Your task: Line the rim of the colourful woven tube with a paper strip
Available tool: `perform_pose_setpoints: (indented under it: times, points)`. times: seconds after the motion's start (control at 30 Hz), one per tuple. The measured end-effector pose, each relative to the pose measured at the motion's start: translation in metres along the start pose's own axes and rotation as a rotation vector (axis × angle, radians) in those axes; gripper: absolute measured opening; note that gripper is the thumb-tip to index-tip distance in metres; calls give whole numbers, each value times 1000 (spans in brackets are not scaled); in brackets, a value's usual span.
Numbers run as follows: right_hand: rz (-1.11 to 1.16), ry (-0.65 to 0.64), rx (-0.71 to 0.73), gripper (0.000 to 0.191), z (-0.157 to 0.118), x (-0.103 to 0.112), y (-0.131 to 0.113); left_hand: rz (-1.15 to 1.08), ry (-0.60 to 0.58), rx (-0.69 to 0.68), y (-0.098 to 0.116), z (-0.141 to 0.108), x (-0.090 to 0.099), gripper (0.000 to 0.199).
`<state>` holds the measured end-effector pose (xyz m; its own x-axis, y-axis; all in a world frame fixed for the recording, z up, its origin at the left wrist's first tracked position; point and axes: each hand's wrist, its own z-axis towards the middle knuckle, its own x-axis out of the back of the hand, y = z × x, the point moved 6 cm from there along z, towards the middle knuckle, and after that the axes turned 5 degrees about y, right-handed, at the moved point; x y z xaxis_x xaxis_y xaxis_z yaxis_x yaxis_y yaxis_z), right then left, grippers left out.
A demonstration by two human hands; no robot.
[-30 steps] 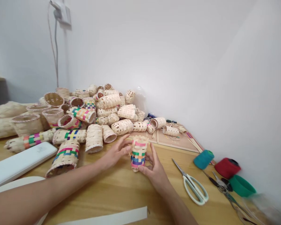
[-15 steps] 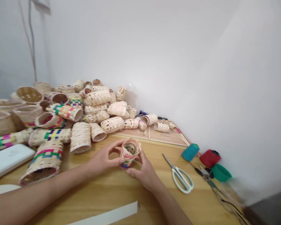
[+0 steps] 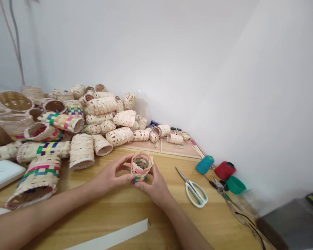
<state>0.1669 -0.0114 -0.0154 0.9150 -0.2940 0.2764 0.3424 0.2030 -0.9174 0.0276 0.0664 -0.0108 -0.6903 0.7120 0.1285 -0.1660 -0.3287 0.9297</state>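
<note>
A small woven basket (image 3: 141,168) with pink, green and blue strips stands upright between my two hands, its open mouth facing up and strip ends poking above the rim. My left hand (image 3: 114,175) grips it from the left, thumb at the near side and fingers curled behind. From the right, my right hand (image 3: 155,185) holds it with the thumb low at the front; its other fingers are partly hidden behind the basket. White-handled scissors (image 3: 195,192) lie on the wooden table to the right of my right hand.
Many woven baskets (image 3: 83,149) are piled at the left and back. Teal thread (image 3: 205,164), red thread (image 3: 225,170), pliers (image 3: 219,186) and eyeglasses (image 3: 246,222) lie at the right. A white strip (image 3: 120,234) lies in front, a white case (image 3: 3,175) at left.
The whole view has shifted, so the table's contents appear farther left and a dark box shows more at lower right. Both hands still hold the basket, which has turned slightly at most.
</note>
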Motion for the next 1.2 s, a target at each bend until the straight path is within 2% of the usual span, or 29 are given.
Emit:
perform_pose_setpoints:
  times: [0.13,0.3,0.5,0.7,0.8,1.1,1.2]
  points:
    - [81,-10,-13,88,2,-1,3,-38,49,-13,-3,1,4,75]
    - [199,-167,9,86,-3,-12,-5,119,115,-22,2,-1,5,87]
    - [23,-176,24,93,-2,-10,4,229,21,120,-9,0,-4,82]
    - [-257,-225,1,98,-5,-7,14,316,257,126,-6,6,17,87]
    - [-360,-257,-1,96,-6,-8,15,394,326,176,-5,7,25,92]
    - [-421,-284,20,93,-6,-8,18,330,244,203,-18,10,23,98]
    - [-430,-285,15,90,-7,-9,17,282,229,184,-17,10,21,94]
